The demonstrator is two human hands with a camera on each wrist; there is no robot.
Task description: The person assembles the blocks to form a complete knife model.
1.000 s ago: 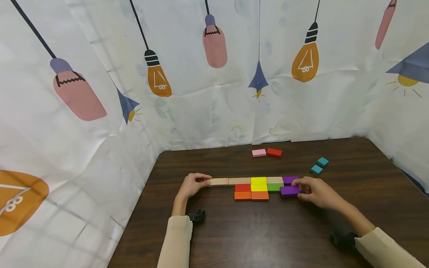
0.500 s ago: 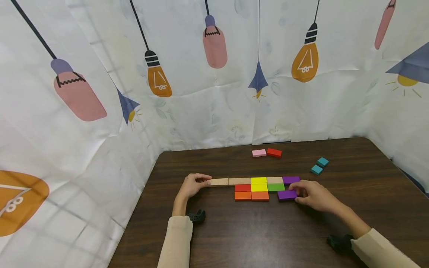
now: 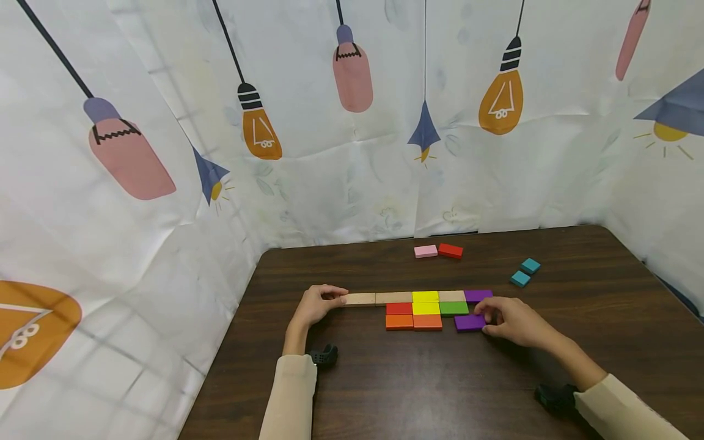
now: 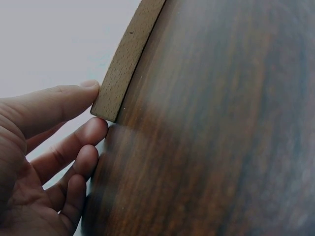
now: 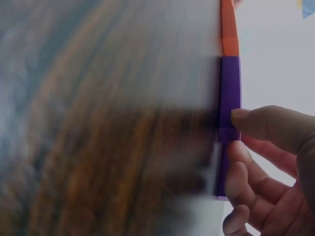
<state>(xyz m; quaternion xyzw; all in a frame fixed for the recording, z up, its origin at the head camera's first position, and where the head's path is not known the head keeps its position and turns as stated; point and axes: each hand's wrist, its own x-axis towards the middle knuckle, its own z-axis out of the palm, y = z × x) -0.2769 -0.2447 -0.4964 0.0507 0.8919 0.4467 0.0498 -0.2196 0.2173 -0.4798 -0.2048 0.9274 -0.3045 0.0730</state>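
In the head view, working over a dark wooden worktop (image 3: 385, 379) in light sleeves (image 3: 291, 397) and facing a lamp-printed curtain (image 3: 308, 201). Pinching the left wooden block (image 3: 360, 299) at its left end with the left hand (image 3: 315, 308). Gripping the near purple block (image 3: 469, 324) at its right end with the right hand (image 3: 514, 319), and holding it just in front of the green block (image 3: 453, 308), a narrow gap away from the right orange block (image 3: 427, 322). Looking down at a back row running rightward from the left wooden block through the middle wooden block (image 3: 393, 298), the back yellow block (image 3: 426, 297) and the right wooden block (image 3: 451, 296) to the far purple block (image 3: 477, 296). Showing in front of that row: the near red block (image 3: 399, 308), the front yellow block (image 3: 426, 308) and the green block, then the left orange block (image 3: 399, 322) and the right orange block. Lying farther back: a pink block (image 3: 426, 252), the far red block (image 3: 450, 251) and two teal blocks (image 3: 520, 279).

In the left wrist view, gripping the left wooden block's end between thumb and index fingertip, bending the other fingers below.

In the right wrist view, gripping the near purple block's end with thumb and index finger, and pointing it toward orange.
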